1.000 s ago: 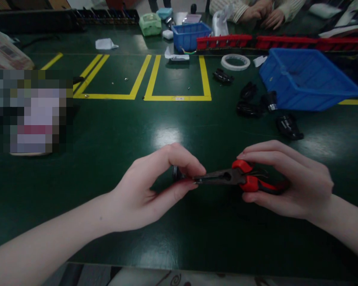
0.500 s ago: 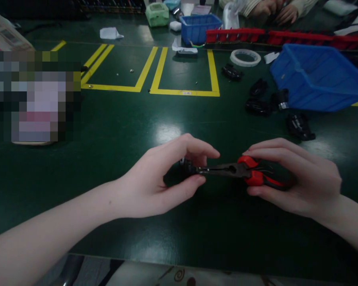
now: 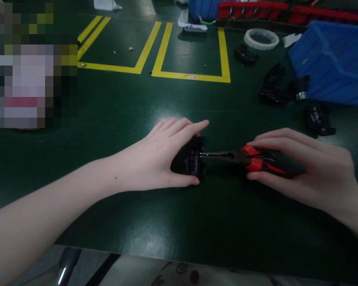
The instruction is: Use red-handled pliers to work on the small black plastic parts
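Note:
My left hand (image 3: 164, 157) rests on the dark green table (image 3: 137, 131) and grips a small black plastic part (image 3: 191, 161) between thumb and fingers. My right hand (image 3: 298, 167) is wrapped round the red and black handles of a pair of pliers (image 3: 256, 161). The pliers' thin jaws point left and their tip touches the black part.
Several more black parts (image 3: 271, 95) lie to the right, beside a large blue bin (image 3: 334, 59). A roll of white tape (image 3: 261, 38) and red bins (image 3: 253, 8) sit further back. Yellow lines (image 3: 167, 47) mark boxes on the table. A blurred patch covers the left.
My left hand has lowered the black part onto the table and its fingers now stretch over it. The pliers followed down. The view has tilted downwards.

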Motion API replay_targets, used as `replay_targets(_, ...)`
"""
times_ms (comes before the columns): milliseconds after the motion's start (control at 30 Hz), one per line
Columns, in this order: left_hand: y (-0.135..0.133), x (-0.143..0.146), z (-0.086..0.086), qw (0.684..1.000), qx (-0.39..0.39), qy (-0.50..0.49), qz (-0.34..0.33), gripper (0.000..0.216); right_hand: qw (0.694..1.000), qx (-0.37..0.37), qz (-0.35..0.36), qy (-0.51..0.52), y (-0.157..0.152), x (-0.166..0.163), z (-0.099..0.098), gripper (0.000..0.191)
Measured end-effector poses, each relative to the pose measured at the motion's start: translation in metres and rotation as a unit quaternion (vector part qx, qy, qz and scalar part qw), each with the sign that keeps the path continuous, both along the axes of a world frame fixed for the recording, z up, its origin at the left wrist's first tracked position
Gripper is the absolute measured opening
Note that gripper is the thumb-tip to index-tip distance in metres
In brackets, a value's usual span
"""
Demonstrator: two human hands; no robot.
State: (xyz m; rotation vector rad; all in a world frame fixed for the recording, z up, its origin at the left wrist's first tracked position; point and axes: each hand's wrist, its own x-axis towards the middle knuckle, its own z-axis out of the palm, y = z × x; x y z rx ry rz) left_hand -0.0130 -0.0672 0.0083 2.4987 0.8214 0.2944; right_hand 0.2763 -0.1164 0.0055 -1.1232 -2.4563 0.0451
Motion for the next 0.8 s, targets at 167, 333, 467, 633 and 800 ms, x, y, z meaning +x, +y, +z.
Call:
replay_targets(167,0.0017,-0.0018,-0.0005,1.0,0.007,-0.001,-0.013,0.082,1.0,0.011,0.01,-0.008,0.0005,0.0019,0.001,0.028)
replay_targets(333,0.0024,-0.0025,-0.0035,0.999,0.018,-0.017,-0.02,0.075,1.0,0.007,0.016,-0.003,0.001,-0.0008,-0.0003,0.028)
replay_targets(467,0.0026,-0.0021,-0.0029,0.999,0.015,-0.021,-0.02,0.074,1.0,0.007,0.013,-0.008,0.0013,-0.0014,-0.0026,0.029)
replay_targets(633,0.0029,-0.0022,-0.0014,0.999,-0.003,-0.025,-0.024,0.071,1.0,0.011,0.021,-0.015,0.0023,0.0007,-0.003,0.03)
replay_targets(800,0.003,-0.0027,-0.0036,0.999,0.017,-0.029,-0.032,0.069,0.999,0.024,0.039,-0.014,0.0022,0.0022,-0.0038,0.034)
